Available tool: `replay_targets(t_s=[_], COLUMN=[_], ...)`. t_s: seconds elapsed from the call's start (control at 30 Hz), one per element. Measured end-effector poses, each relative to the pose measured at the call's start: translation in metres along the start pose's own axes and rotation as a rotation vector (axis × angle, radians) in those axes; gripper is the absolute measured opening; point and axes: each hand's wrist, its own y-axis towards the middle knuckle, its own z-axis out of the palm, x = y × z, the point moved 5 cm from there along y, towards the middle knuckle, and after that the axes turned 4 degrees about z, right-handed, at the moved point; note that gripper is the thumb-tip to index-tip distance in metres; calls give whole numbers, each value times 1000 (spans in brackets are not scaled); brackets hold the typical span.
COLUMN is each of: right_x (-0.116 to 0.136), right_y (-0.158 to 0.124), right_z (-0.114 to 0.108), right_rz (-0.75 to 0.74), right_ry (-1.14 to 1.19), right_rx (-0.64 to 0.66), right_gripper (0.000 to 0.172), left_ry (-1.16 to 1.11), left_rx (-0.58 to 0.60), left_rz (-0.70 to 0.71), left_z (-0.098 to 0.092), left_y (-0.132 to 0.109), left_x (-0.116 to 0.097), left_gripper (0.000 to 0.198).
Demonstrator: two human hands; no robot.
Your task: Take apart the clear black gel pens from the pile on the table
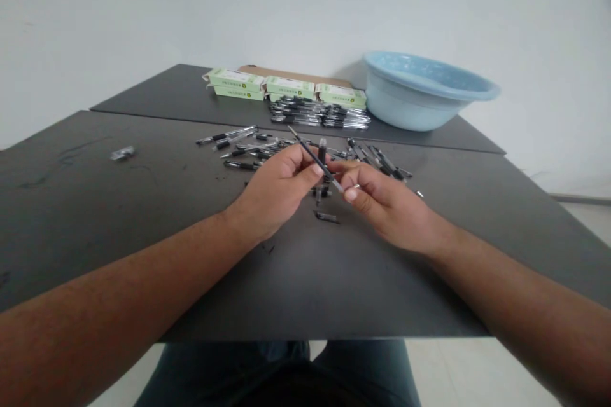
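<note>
A thin dark pen refill slants between my two hands above the table. My left hand is closed, its thumb pressing on the refill's middle. Beside the refill a clear pen part with a black grip stands upright, partly hidden by my left fingers. My right hand pinches the refill's lower end; a small pale tip pokes out by its thumb, too small to name. Below the hands lies a loose clear pen cap. Loose pens and pen parts are scattered just behind my hands.
A heap of clear and black pens lies before green-and-white boxes at the back. A light blue basin stands at the back right. Further left is a small clear plastic bundle on the dark table.
</note>
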Motion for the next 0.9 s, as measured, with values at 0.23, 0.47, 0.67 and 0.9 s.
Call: replay_targets(t_s=[0.23,0.47,0.67,0.9], right_x=[0,-9,-20,-29], right_y=[-1,-1,1,3], right_z=[10,1,-11,-19], right_rz=[44,130,168,119], right_ry=[84,-21,-229,-443], right_rx=[110,-27,-137,-208], right_gripper=[16,13,10,9], left_ry=[-32,18,-98,-138], left_rx=[128,98,-42,-144], left_rz=[11,-11,-29,-9], left_z=[6,2,-4,-13], left_y=[-3,-1,0,1], left_x=[-4,7,9,1], left_gripper=[12,21,36,26])
